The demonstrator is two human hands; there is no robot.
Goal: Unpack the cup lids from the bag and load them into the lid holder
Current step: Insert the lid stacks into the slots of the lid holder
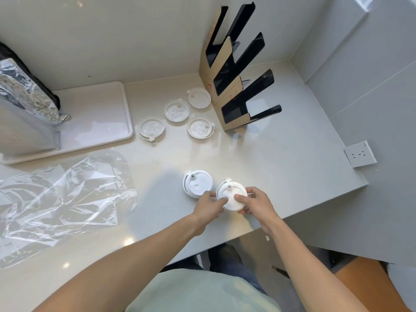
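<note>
Meanwhile, seen from the head camera, a person works at a pale desk point(281, 167), both hands closed around a small stack of white lids point(230, 197) near the front edge. The left hand point(208, 207) pinches the stack's near-left rim with thumb and fingertips; the right hand point(255, 202) grips its right side, thumb laid on the top face. Touching that stack, just beyond the left hand, a second stack of lids point(197, 183) rests on the desk.

Farther ahead of both hands, four clear lids point(177, 111) lie singly and flat, well apart from the stacks. Just beyond them stands the lid holder point(234, 82), a cardboard and black rack with slanted slots, all of which look empty from this angle. Off to the left of the left hand, the crumpled clear bag point(60, 199) lies flat and seemingly emptied. Beyond it sits a white tray point(94, 113) carrying a foil pouch point(29, 95).

Judging by appearance, the lids are thin moulded plastic: light, slightly springy, smooth enough to slip, and prone to nest tightly. A firm squeeze could dent a rim or snap the small tethered plug. The safest hold would likely be at opposite edges of the rim, keeping the stack square so it slides into a slot without fanning apart.
</note>
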